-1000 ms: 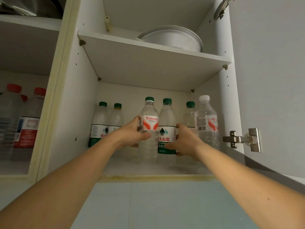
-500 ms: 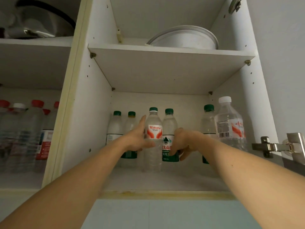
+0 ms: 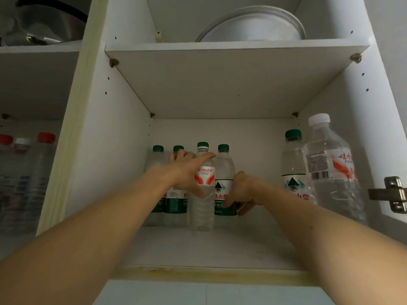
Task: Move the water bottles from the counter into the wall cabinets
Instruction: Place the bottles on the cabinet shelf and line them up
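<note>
My left hand [image 3: 187, 170] lies against the front of a clear Wahaha bottle [image 3: 203, 208] with a red-and-white label, a finger and the thumb spread straight across it. Right beside it stands a green-labelled bottle [image 3: 223, 164]. My right hand [image 3: 241, 190] has its fingers curled over that bottle's lower label, thumb on its right side. Both bottles stand upright deep on the lower shelf [image 3: 198, 249] of the open wall cabinet. Two more green-capped bottles [image 3: 174, 203] stand to their left, partly hidden by my left hand.
At the shelf's right stand a green-capped bottle [image 3: 294, 164] and a large white-capped bottle [image 3: 330, 168]. A door hinge [image 3: 394, 193] juts out at right. A white pot [image 3: 253, 25] sits on the upper shelf. The left compartment holds red-capped bottles [image 3: 44, 164].
Both hands have reached further in with the two bottles, which now stand deep on the shelf. My left hand's grip has loosened to spread fingers. The view has moved closer.
</note>
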`<move>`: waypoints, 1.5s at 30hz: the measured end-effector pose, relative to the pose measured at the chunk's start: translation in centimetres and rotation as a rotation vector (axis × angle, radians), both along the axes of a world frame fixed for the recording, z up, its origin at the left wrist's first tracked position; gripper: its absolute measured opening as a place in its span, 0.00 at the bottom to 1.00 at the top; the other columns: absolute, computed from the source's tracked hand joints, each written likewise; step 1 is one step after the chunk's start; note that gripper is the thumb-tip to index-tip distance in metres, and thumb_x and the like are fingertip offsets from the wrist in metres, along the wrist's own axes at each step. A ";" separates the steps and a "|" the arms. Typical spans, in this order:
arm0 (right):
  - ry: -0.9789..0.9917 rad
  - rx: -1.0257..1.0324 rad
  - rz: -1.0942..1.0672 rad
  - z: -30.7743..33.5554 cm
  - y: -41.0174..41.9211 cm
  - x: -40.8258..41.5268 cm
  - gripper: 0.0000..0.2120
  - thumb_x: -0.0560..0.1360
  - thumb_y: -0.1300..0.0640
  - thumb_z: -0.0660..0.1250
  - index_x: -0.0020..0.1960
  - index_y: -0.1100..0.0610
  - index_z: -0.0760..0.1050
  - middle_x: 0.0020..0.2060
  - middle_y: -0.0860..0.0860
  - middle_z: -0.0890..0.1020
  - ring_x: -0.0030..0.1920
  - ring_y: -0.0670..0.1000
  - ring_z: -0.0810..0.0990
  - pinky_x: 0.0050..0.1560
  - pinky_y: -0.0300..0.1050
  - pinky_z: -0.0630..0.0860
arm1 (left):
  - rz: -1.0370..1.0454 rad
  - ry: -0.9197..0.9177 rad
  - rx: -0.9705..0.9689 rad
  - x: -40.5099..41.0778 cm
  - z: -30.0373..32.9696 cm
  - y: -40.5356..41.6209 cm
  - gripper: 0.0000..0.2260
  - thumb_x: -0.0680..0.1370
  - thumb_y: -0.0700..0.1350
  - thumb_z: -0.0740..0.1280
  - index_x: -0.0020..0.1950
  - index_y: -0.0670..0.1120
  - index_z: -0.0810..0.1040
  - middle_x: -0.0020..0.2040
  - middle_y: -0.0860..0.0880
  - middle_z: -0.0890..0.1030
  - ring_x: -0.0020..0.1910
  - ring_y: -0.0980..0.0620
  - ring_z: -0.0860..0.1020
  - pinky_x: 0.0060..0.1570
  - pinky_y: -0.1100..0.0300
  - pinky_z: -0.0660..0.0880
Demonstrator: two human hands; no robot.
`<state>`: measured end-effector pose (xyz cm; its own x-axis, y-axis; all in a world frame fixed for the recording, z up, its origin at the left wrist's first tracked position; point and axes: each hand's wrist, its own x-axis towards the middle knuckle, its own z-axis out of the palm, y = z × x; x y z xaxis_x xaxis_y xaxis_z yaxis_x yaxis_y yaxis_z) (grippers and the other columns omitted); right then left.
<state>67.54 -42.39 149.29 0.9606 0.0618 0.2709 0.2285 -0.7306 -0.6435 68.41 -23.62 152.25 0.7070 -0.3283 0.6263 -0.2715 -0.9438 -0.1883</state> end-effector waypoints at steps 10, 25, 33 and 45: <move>-0.044 -0.039 0.035 -0.4 -0.3 1.0 0.32 0.71 0.62 0.78 0.67 0.58 0.63 0.59 0.60 0.79 0.54 0.59 0.83 0.51 0.57 0.84 | -0.017 -0.158 -0.005 2.5 -2.1 1.5 0.49 0.67 0.70 0.72 0.78 0.65 0.45 0.78 0.47 0.62 0.77 0.41 0.52 0.74 0.38 0.44; -0.150 -0.139 -0.019 -1.5 0.8 1.6 0.35 0.74 0.57 0.76 0.72 0.60 0.59 0.63 0.59 0.75 0.59 0.59 0.79 0.45 0.50 0.83 | 0.035 -0.204 0.036 2.8 -2.8 1.6 0.56 0.64 0.69 0.76 0.81 0.59 0.45 0.81 0.46 0.55 0.79 0.40 0.48 0.74 0.37 0.41; -0.164 -0.127 -0.047 -1.7 1.3 1.5 0.34 0.74 0.58 0.76 0.72 0.59 0.60 0.64 0.59 0.75 0.59 0.59 0.79 0.50 0.54 0.84 | 0.060 -0.193 0.045 2.7 -3.1 1.4 0.56 0.65 0.67 0.76 0.82 0.57 0.44 0.81 0.45 0.54 0.80 0.39 0.47 0.75 0.37 0.42; -0.238 -0.257 -0.070 -2.2 0.9 1.7 0.39 0.72 0.56 0.78 0.73 0.58 0.58 0.63 0.57 0.76 0.56 0.56 0.79 0.44 0.46 0.80 | 0.077 -0.245 0.131 3.0 -3.6 2.1 0.65 0.60 0.70 0.78 0.81 0.53 0.38 0.80 0.42 0.50 0.79 0.36 0.47 0.75 0.37 0.41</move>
<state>69.25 -41.45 147.05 0.8766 0.0930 0.4721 0.2935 -0.8808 -0.3715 71.45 -21.49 148.61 0.5657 -0.3695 0.7372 -0.1317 -0.9230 -0.3615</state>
